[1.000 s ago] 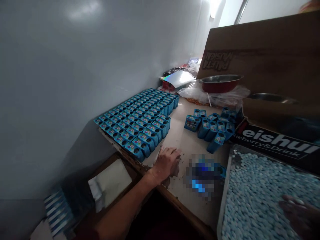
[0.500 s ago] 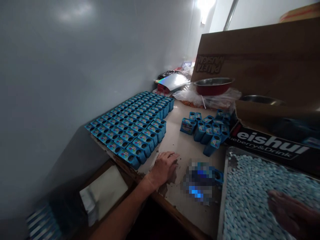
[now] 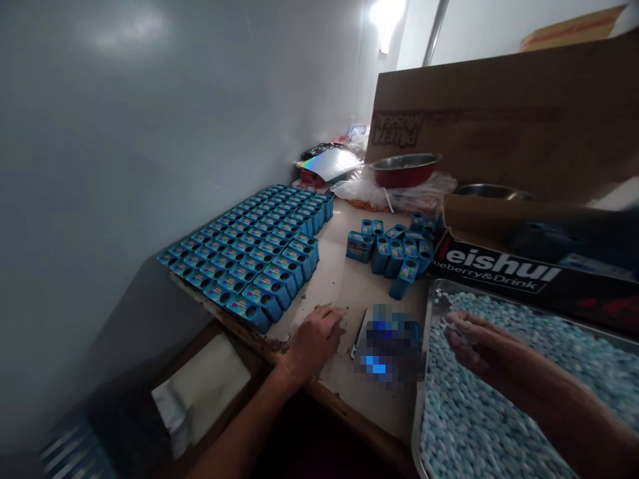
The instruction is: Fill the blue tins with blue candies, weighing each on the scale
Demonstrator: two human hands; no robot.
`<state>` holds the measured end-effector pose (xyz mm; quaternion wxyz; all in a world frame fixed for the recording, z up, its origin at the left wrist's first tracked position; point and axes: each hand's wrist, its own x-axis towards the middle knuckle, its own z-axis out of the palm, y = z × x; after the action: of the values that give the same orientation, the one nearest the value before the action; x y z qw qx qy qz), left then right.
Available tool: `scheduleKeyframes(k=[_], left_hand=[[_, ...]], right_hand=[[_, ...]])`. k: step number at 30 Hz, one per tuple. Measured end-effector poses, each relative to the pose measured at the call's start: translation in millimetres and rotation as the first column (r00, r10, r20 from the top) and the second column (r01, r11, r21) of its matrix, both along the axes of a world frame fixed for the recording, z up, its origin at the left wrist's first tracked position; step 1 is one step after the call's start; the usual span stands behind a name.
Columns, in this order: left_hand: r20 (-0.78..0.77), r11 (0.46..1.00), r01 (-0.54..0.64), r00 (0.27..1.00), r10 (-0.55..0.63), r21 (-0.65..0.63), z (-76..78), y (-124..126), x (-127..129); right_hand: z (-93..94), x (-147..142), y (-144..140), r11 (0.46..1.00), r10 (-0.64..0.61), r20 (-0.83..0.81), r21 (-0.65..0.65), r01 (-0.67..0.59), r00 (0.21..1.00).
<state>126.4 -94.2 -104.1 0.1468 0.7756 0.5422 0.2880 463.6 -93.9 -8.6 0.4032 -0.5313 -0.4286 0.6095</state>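
Observation:
My left hand (image 3: 317, 336) rests on the table near its front edge, fingers stretched forward and slightly bent, with nothing seen in them. My right hand (image 3: 474, 342) is over the left part of a metal tray (image 3: 423, 392) filled with small pale blue candies (image 3: 464, 426). Its fingers are drawn together, with pale pieces showing at the fingertips; how many is hidden. Between the hands lies a blurred-out item (image 3: 387, 346) with blue patches. Left of my left hand, blue plastic containers (image 3: 269, 286) with round holes in their tops stand in tight rows.
More blue containers (image 3: 394, 256) stand loosely grouped behind the blurred item, one of them tilted. A black printed box (image 3: 499, 269) borders the tray. Behind are a red bowl (image 3: 405, 174) on plastic bags and a large cardboard box (image 3: 499, 120). A grey wall (image 3: 124, 133) rises at left.
My right hand has moved left and away from me across the tray, its fingers now drawn together. My left hand stays on the table. The view has shifted slightly to the right.

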Motion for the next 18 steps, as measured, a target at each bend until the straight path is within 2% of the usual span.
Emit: scheduleKeyframes(k=[2,3,7,10,12,14,16,18], left_hand=[[-0.008,1.000,-0.004,1.000,0.004,0.011,0.1,-3,2],[-0.013,1.000,-0.006,1.000,0.006,0.018,0.2,-4,3],[-0.040,0.999,-0.027,0.999,0.029,0.044,5.8,-7,7],[-0.119,0.991,-0.088,0.988,0.099,0.099,24.1,-6,-2],[-0.250,0.973,-0.164,0.947,0.202,0.164,44.2,2,-23],[-0.393,0.939,-0.270,0.856,0.336,0.213,66.8,18,-57],[-0.496,0.891,-0.404,0.741,0.453,0.209,86.3,39,-100],[-0.572,0.837,-0.526,0.644,0.509,0.153,97.7,61,-142]], right_hand=[[8.9,-11,-2,0.994,-0.009,-0.169,-0.105,-0.009,0.986],[11.1,-13,-3,0.990,-0.027,-0.201,-0.140,-0.001,0.979],[3.6,-7,-9,0.977,-0.153,-0.140,-0.170,0.129,0.978],[-11.3,4,-14,0.980,-0.143,-0.032,-0.142,0.138,0.989],[-19.1,10,-17,0.986,-0.137,0.048,-0.093,0.141,0.989],[-23.1,16,-18,0.987,-0.155,0.130,-0.022,0.160,0.979],[-24.1,21,-18,0.988,-0.152,0.213,0.049,0.144,0.965],[-24.4,25,-16,0.984,-0.151,0.316,0.136,0.113,0.937]])
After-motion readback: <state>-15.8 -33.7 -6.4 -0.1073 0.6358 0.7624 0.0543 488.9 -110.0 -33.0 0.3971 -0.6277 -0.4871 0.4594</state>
